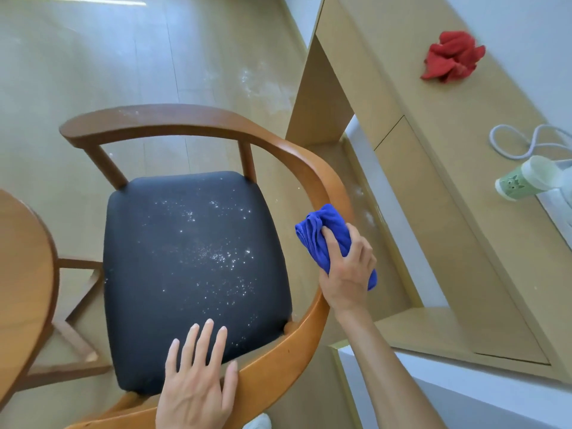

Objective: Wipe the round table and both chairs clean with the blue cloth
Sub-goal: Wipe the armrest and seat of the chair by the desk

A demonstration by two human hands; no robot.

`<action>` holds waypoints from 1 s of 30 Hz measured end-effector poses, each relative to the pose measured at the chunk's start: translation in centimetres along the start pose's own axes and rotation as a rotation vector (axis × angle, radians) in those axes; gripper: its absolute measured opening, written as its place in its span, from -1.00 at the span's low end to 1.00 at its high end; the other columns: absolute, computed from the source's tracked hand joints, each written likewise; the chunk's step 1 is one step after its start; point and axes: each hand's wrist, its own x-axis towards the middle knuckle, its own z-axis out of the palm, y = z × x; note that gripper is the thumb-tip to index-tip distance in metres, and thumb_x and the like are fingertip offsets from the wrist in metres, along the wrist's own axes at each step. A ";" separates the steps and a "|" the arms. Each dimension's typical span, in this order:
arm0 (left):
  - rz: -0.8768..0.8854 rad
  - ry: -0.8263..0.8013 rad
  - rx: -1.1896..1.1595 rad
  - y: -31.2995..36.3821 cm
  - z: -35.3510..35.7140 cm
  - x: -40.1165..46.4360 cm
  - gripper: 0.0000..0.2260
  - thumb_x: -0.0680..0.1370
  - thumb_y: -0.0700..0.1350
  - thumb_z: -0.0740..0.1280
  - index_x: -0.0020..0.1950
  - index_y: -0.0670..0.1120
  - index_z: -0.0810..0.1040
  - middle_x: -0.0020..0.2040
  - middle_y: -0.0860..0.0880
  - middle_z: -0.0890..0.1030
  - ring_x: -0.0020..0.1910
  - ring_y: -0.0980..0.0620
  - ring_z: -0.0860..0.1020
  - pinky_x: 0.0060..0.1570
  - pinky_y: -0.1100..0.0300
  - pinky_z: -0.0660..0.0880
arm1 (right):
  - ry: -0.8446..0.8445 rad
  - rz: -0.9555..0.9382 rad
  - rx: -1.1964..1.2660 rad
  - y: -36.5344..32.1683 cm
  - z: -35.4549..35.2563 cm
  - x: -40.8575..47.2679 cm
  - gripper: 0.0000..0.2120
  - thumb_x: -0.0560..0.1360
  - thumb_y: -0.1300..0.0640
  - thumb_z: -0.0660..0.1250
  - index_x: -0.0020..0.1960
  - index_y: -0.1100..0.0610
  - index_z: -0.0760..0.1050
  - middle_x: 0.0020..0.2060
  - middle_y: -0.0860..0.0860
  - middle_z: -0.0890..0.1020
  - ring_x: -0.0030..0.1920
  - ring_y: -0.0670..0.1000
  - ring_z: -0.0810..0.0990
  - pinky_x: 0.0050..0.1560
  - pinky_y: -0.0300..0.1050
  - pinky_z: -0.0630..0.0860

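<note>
Item: chair point(198, 267), wooden, curved armrest rail, black padded seat. Right hand point(346, 270) gripped the bunched blue cloth point(328, 230), fingers curled over it and thumb pinching its near fold, the cloth pressed on the rail's right bend; most of the cloth stood out beyond the fingertips, a little trailing behind the palm. Left hand point(198, 373) lay flat with fingers straight and spread, holding nothing, fingertips over the seat's near edge, thumb against the rail. Condition of seat: white specks scattered ahead of the left fingertips, across the middle and far part, so the seat looked not yet wiped. Far rail carried a pale dusting as well. Round table point(21, 274): edge only, to the left of the left hand; its state could not be judged. Second chair: not in view. Also present, beyond the right knuckles, on a pale sideboard point(464, 150): red cloth point(452, 55), green paper cup point(523, 182) lying on its side, white cord point(526, 140). Judgement: rail wipe under way, seat outstanding.
</note>
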 end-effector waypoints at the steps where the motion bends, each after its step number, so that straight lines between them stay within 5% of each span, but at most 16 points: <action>1: -0.007 -0.003 0.001 0.0 0.0 0.0 -0.44 0.57 0.13 -0.04 0.24 -0.14 0.61 0.33 -0.18 0.52 0.28 -0.22 0.51 0.26 -0.21 0.35 | -0.002 -0.023 -0.009 0.1 0.0 1.1 -0.39 0.30 0.31 0.44 0.33 0.06 0.49 0.28 0.24 0.46 0.19 0.26 0.46 0.14 0.21 0.43; 14: -0.028 -0.110 -0.032 0.2 -0.8 0.5 -0.42 0.59 0.16 -0.11 0.36 -0.10 0.50 0.41 -0.14 0.44 0.39 -0.18 0.40 0.38 -0.17 0.23 | -0.189 -0.097 0.094 0.5 -0.8 10.5 -0.43 0.48 0.00 0.36 0.45 0.02 0.32 0.42 0.15 0.30 0.35 0.23 0.32 0.24 0.19 0.34; 21: -0.027 -0.152 -0.017 0.2 -1.4 0.1 -0.48 0.55 0.12 0.04 0.40 -0.09 0.45 0.44 -0.13 0.40 0.43 -0.17 0.35 0.38 -0.20 0.29 | -0.220 -0.052 0.016 -0.4 -1.3 9.8 -0.41 0.52 -0.17 0.28 0.48 0.00 0.25 0.44 0.18 0.26 0.38 0.23 0.28 0.28 0.20 0.29; 30: -0.021 -0.194 -0.074 0.0 -1.2 0.3 -0.49 0.52 0.15 0.10 0.34 -0.06 0.53 0.39 -0.13 0.47 0.36 -0.18 0.44 0.37 -0.20 0.30 | -0.299 -0.063 -0.082 -1.9 -0.8 13.4 -0.43 0.51 -0.07 0.33 0.46 0.04 0.28 0.38 0.18 0.34 0.30 0.25 0.37 0.18 0.20 0.36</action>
